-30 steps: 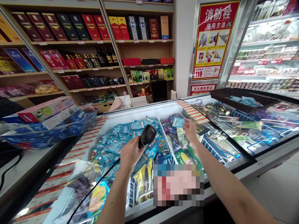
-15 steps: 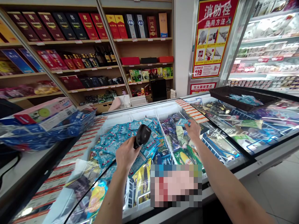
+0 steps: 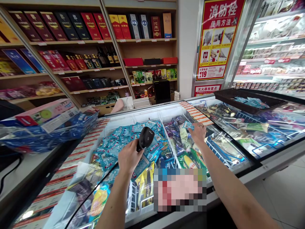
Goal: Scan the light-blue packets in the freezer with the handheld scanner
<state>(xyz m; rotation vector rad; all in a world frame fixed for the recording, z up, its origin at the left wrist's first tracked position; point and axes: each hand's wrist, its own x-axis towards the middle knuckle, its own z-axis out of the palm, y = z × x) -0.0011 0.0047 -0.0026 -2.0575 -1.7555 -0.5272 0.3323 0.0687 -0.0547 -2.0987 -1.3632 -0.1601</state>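
Note:
My left hand (image 3: 130,156) is wrapped round the handle of a black corded barcode scanner (image 3: 146,138). Its head points away over a heap of blue ice-cream packets (image 3: 114,144) in the chest freezer. A small blue-and-white packet (image 3: 188,125) is at the thumb side of my right hand (image 3: 198,131), apparently pinched there; the grip is partly hidden. A ring shows on one finger. Below that hand, dark purple wrappers (image 3: 172,133) and green corn-picture packs (image 3: 190,159) lie in the neighbouring compartment.
White wire dividers (image 3: 170,140) split the freezer (image 3: 133,118), which has price-label strips (image 3: 197,113) across it. A black tray (image 3: 228,97) with blue packets rests on the right. Plastic-wrapped boxes (image 3: 47,124) stand left. The scanner's cable (image 3: 95,187) crosses the front. Stocked shelves (image 3: 83,41) rise behind.
My right hand has turned slightly and its fingers have shifted right, showing the ring. The small packet has moved a little right with it. My left hand and the scanner stay put.

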